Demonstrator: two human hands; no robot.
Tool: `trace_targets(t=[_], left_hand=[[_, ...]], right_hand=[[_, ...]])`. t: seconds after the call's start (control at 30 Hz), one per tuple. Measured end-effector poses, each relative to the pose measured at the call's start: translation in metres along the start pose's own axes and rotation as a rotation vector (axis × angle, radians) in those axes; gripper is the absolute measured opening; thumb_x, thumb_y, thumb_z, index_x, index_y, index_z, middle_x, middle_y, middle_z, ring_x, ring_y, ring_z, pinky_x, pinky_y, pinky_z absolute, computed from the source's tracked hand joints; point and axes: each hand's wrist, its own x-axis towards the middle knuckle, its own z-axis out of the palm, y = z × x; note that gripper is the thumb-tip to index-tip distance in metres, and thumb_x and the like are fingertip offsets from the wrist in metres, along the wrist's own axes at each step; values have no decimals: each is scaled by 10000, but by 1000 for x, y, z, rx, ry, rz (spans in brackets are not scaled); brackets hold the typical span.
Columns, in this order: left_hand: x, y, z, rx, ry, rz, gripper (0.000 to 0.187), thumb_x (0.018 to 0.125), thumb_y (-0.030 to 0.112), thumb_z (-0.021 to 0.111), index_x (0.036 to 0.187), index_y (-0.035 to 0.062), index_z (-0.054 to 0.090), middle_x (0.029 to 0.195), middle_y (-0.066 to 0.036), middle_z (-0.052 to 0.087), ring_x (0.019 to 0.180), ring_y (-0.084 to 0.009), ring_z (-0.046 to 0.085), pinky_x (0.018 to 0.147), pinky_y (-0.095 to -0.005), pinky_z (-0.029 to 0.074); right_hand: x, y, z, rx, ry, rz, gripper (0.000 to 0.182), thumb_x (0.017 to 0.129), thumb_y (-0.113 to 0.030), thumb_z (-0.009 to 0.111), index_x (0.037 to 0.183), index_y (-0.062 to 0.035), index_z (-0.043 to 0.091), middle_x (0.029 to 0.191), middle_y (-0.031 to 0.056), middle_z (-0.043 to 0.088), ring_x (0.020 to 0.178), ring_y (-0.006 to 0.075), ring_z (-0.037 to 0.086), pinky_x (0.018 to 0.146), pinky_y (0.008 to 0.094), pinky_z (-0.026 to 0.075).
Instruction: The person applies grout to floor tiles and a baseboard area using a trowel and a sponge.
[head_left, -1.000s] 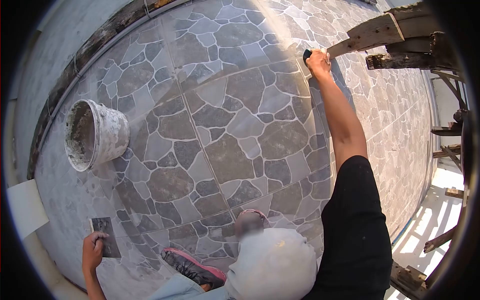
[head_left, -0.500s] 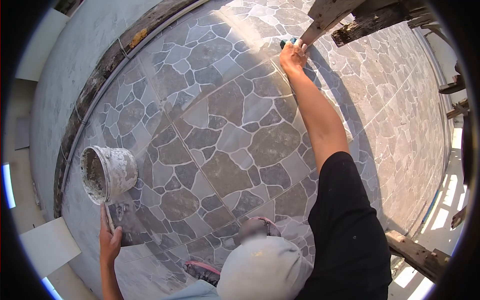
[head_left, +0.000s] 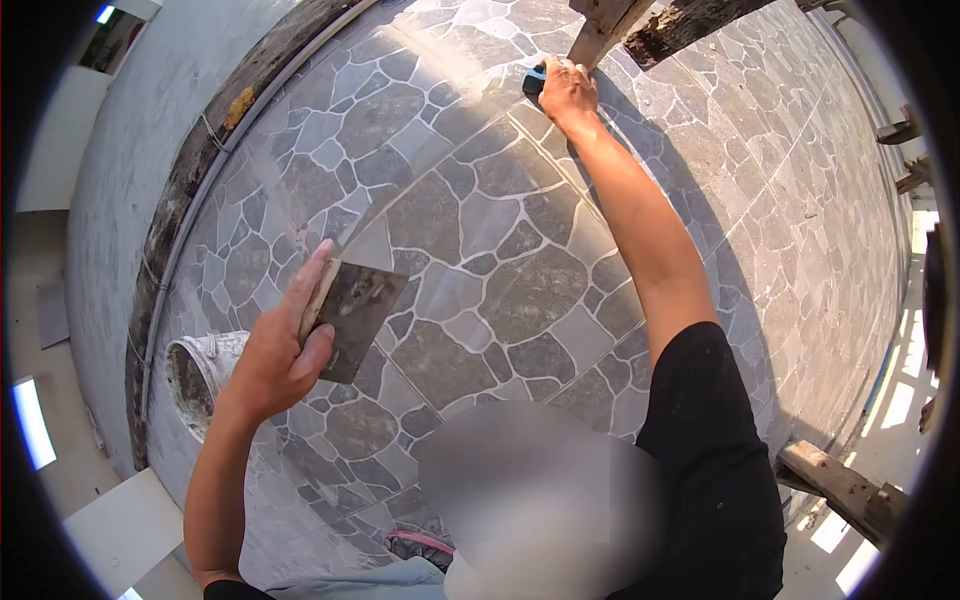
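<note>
My left hand (head_left: pixel 272 362) grips the pale edge or handle of a flat, dark grey rectangular trowel (head_left: pixel 366 310), its thumb lying against the blade. The trowel hangs over the stone-patterned tiles. Behind that hand, partly hidden by it, lies a white bucket (head_left: pixel 222 346) smeared with pale mortar, its mouth facing left. At the far end of my outstretched right arm, my right hand (head_left: pixel 570 90) is closed around a small black and light blue tool (head_left: pixel 534 82). Its working side is hidden against the tiles, close to a wooden post (head_left: pixel 606 32).
Stone-patterned tiles (head_left: pixel 535 285) with pale joints spread across the middle. A dark timber beam (head_left: pixel 185 185) and a grey pipe (head_left: pixel 262 98) run along the wall at left. More rough timber (head_left: pixel 690 30) stands at upper right, and a wooden beam (head_left: pixel 840 485) at lower right.
My left hand has brought the trowel up and right, from beside the bucket to over the tiles. My right hand has shifted slightly up and left in view with its tool.
</note>
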Motion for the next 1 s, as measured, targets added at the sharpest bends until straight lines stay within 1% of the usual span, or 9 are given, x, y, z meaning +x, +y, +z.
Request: trace_targets(t=[0.17, 0.27, 0.43, 0.57, 0.63, 0.7, 0.77, 0.87, 1.0], left_hand=[[-134, -33, 3, 112, -162, -371, 809, 822, -30, 510, 1579, 76, 245, 1154, -308, 631, 930, -506, 607, 832, -471, 484], [-188, -35, -3, 91, -153, -685, 813, 812, -45, 492, 1578, 72, 246, 1084, -303, 656, 892, -497, 627, 790, -466, 492], [-232, -42, -11, 138, 97, -629, 791, 828, -44, 506, 1573, 62, 264, 997, -323, 651, 829, -498, 627, 731, -480, 485], [-267, -51, 12, 85, 191, -540, 796, 816, -41, 493, 1572, 54, 261, 976, -309, 654, 778, -480, 616, 709, -466, 484], [-266, -54, 19, 18, 223, -524, 799, 811, -39, 488, 1571, 50, 260, 988, -303, 657, 779, -471, 617, 720, -454, 493], [-260, -56, 11, -29, -12, -756, 804, 799, -37, 482, 1567, 38, 259, 1048, -300, 658, 825, -468, 626, 779, -420, 512], [-256, -57, 4, -62, -19, -767, 794, 801, -38, 478, 1563, 24, 263, 1093, -286, 665, 866, -441, 656, 826, -391, 517], [-257, -65, 7, -288, 187, -645, 775, 806, -23, 456, 1557, -5, 268, 1368, -251, 574, 1229, -365, 595, 1070, -335, 393], [-251, -53, 1, -143, 79, -717, 772, 802, -22, 464, 1550, -16, 277, 1431, -266, 513, 1327, -369, 522, 1124, -355, 343]], right_hand=[[-15, -36, -7, -80, -285, -287, 198, 891, -155, 583, 1032, -116, 716, 1165, 181, 640, 1118, 355, 629, 960, 459, 519], [13, 3, 17, -207, -67, -122, 220, 864, -161, 606, 1041, -97, 721, 1146, 237, 629, 1126, 393, 616, 974, 473, 513], [-22, -20, -5, -145, -185, -298, 236, 847, -163, 634, 1045, -60, 710, 1112, 247, 655, 1103, 389, 637, 931, 456, 543], [-1, -34, -7, -310, -332, -13, 280, 846, -161, 641, 1106, -88, 714, 1132, 227, 641, 1085, 383, 650, 890, 455, 560], [-23, -50, -7, -253, -341, -249, 259, 850, -173, 645, 1081, -88, 728, 1137, 219, 651, 1052, 388, 666, 888, 460, 564], [-13, -26, -2, -222, -243, -207, 228, 857, -186, 647, 1028, -66, 738, 1046, 200, 699, 999, 385, 688, 890, 473, 565], [6, -25, 0, -313, -264, 1, 262, 859, -184, 633, 1069, -59, 726, 1033, 195, 715, 989, 392, 692, 891, 482, 562], [-11, -40, -7, -285, -269, -224, 260, 874, -217, 640, 1056, -55, 732, 1039, 205, 721, 989, 366, 704, 882, 468, 565], [2, -21, -1, -377, -258, -93, 250, 871, -198, 635, 1064, -71, 731, 1144, 189, 690, 1104, 360, 658, 925, 450, 557]])
